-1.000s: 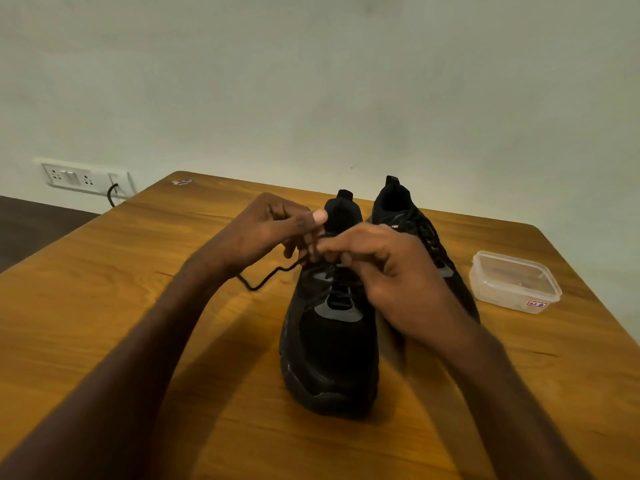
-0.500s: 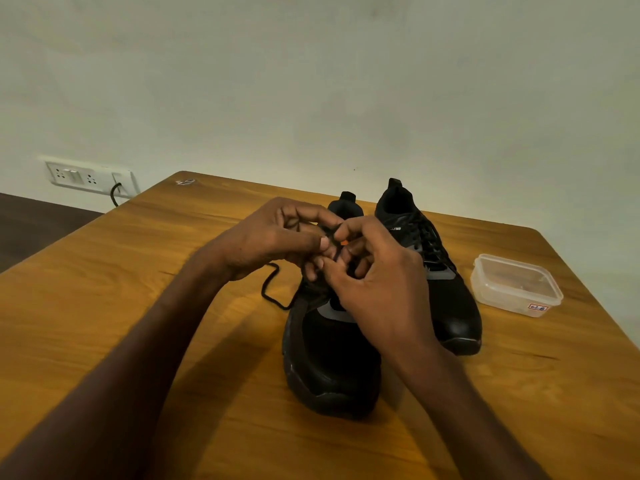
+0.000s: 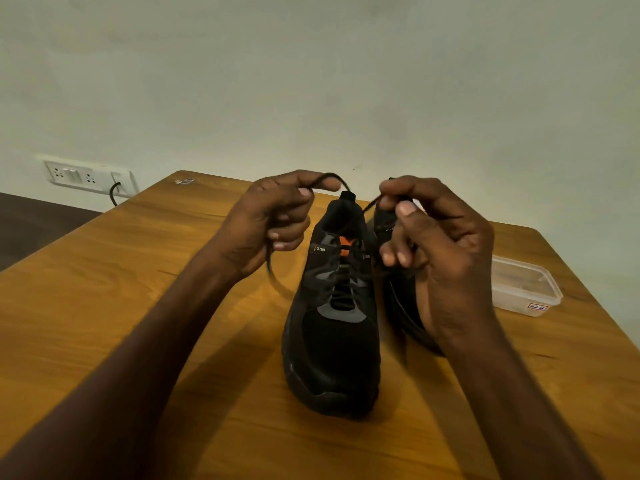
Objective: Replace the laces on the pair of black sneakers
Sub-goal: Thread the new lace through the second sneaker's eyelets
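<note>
Wooden table (image 3: 104,306) against a plain wall (image 3: 311,81). Near sneaker (image 3: 332,334) stands on it toe toward the camera, orange showing at the tongue; second sneaker (image 3: 398,299) just beside it on the right, mostly hidden by the right hand (image 3: 440,258). Left hand (image 3: 273,223) curled, pinching one end of the black lace (image 3: 330,176) above the heel. Right hand pinches the other end, raised beside the collar. Clear lidded box (image 3: 523,289) near the right edge. Wall socket strip (image 3: 86,174) at left.
</note>
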Demonstrator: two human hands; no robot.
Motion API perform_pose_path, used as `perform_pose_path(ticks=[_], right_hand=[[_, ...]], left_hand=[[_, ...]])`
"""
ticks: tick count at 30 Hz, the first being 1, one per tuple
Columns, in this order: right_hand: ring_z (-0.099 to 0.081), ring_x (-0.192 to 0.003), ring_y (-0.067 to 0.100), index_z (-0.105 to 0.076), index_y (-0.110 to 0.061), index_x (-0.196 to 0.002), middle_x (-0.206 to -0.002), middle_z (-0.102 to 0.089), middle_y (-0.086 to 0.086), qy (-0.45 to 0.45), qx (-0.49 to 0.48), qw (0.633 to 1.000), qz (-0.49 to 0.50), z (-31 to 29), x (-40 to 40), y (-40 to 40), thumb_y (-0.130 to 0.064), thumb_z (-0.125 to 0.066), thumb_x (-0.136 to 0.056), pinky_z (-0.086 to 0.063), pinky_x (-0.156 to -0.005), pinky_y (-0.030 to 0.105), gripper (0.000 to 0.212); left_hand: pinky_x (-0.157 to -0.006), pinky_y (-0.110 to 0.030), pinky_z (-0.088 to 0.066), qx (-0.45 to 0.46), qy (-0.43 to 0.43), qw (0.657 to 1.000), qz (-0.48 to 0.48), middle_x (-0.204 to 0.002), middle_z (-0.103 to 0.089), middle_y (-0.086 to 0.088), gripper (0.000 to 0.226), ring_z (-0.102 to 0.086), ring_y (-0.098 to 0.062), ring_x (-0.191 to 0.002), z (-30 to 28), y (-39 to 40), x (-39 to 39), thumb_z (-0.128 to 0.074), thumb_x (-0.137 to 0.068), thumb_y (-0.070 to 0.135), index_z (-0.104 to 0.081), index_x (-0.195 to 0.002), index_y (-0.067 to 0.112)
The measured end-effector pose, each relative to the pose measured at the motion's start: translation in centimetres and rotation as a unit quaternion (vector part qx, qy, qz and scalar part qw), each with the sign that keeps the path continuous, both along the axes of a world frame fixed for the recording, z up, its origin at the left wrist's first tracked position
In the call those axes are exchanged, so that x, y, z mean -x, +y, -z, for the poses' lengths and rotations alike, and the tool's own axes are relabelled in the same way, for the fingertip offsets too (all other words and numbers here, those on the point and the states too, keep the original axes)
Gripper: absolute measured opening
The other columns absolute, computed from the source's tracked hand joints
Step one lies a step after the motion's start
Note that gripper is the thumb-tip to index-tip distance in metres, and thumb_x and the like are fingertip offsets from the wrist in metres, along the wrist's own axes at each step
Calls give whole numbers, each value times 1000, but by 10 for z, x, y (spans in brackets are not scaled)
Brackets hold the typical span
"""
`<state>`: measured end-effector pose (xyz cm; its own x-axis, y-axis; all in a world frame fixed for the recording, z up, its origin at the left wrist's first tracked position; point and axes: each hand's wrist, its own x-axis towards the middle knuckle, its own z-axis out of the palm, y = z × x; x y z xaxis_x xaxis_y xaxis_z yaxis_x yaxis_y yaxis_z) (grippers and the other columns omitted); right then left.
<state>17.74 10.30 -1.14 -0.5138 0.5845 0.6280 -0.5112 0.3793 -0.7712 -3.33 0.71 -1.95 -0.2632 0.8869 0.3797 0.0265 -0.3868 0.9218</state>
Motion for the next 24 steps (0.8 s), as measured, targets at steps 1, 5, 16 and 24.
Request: perform_pose_path(ticks=[1, 5, 16, 24], right_hand=[[-49, -58, 20, -70, -6, -119, -110, -70, 10, -4, -27, 999, 18, 0, 1, -1, 1, -51, -104, -49, -61, 34, 24], [-66, -115, 17, -68, -8, -129, -126, -69, 7, -49, -115, 988, 89, 3, 7, -1, 3, -52, -104, -55, -93, 27, 31], [-71, -111, 21, -59, -13, -137, -138, -59, 3, -76, -78, 991, 72, 11, 14, -2, 0, -49, -107, -61, -78, 37, 34], [-59, -55, 22, -71, -14, -119, -112, -70, 12, -95, -21, 992, 82, 17, 15, -3, -9, -57, -105, -45, -51, 18, 20]], left_hand=[[-44, -30, -17, 17, 55, 998, -5, -61, -33, 3, 33, -17, -14, -45, 1, 1, -3, -43, -105, 7, -63, -130, 0], [-47, -18, -32, 22, 208, 978, -15, -59, -53, 14, 19, -38, -3, -44, -5, -1, -24, -57, -103, 0, -69, -117, -4], [-67, -11, -48, -87, 387, 893, -210, -80, -69, 17, 12, -66, 5, -70, -6, 0, -33, -75, -95, 6, -77, -106, 4], [-52, -34, -44, -58, 474, 835, -274, -63, -51, 12, 24, -52, -13, -54, -1, 2, -19, -74, -94, 25, -71, -117, 23]])
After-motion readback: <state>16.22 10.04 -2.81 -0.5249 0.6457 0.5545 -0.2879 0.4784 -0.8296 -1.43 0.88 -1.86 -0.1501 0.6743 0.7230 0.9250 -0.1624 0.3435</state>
